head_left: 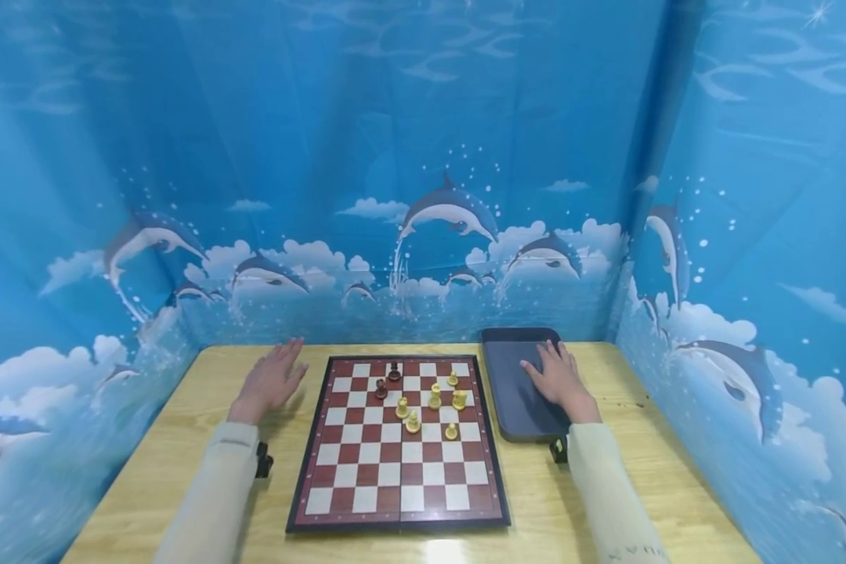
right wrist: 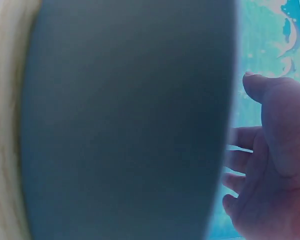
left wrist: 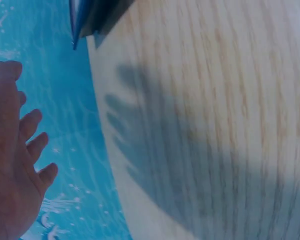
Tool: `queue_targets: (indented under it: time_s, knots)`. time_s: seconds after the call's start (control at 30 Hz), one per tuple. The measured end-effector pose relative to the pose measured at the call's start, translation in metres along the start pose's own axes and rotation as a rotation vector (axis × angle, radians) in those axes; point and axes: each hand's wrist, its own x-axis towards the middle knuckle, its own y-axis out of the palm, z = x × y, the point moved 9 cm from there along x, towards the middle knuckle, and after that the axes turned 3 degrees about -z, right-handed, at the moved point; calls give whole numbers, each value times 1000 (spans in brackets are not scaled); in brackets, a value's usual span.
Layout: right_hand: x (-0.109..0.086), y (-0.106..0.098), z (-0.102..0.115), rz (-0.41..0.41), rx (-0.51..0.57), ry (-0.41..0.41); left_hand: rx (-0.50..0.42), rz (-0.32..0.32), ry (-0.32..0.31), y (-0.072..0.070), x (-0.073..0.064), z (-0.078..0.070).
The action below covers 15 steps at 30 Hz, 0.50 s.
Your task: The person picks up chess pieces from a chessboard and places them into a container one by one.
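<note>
A red-and-white chessboard (head_left: 368, 475) lies on the wooden table, with several pale yellow chess pieces (head_left: 435, 396) and two dark red-brown pieces (head_left: 381, 389) standing on its far half. To the left of the board my left hand (head_left: 271, 380) holds nothing, its fingers spread; the left wrist view shows the hand (left wrist: 15, 165) above the table, casting a shadow. My right hand (head_left: 558, 377) is over the dark grey tray (head_left: 515, 419) right of the board, fingers extended and nothing held. In the right wrist view the tray (right wrist: 130, 120) fills the middle, beside the hand (right wrist: 280, 155).
The light wooden table (head_left: 169, 446) reaches back to a blue curtain (head_left: 310, 157) printed with dolphins, which also hangs along both sides. Small dark specks (head_left: 627, 404) lie on the table right of the tray.
</note>
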Motion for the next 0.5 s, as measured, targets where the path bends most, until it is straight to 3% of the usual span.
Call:
queue_targets:
  time_s: [0.13,0.33,0.5]
  knots:
    - [-4,-6,7,-29,-16,-32,-19,-15,48,-3,-5,-14]
    - [-19,-21,35,-78,-56,-91,-51,-38,102,-7,-15,-32]
    - [-33,-28,58,-102,-18,-139,-35,-56,133,-9,-25,-44]
